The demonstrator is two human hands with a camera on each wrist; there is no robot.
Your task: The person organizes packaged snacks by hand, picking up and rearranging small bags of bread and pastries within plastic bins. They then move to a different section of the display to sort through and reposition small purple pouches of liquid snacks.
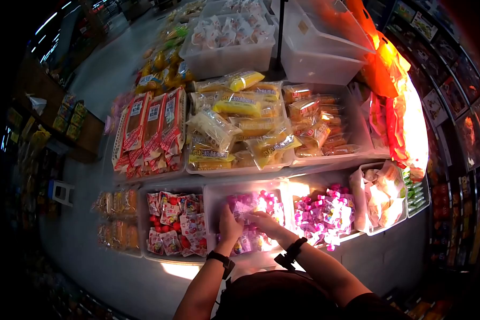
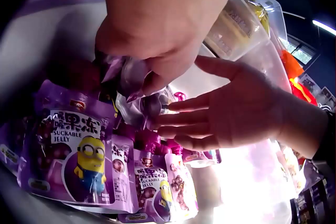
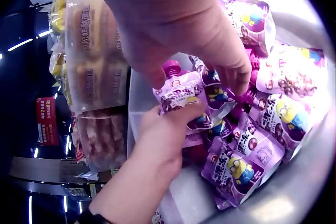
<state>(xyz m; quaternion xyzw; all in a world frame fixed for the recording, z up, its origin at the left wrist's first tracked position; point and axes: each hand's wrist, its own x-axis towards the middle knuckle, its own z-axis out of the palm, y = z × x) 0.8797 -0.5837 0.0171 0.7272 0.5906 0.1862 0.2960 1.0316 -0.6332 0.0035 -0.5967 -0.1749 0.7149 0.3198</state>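
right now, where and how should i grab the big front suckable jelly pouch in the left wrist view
I'd pinch the sealed top edge of the suckable jelly pouch, coming in from above: that edge looks thin and uncovered, while the wide printed face below seems harder to pinch.

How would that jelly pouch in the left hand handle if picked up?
The jelly pouch will probably flex, since it's a thin-looking film bag. Its glossy surface may be slippery; the molded cap should feel stiffer.
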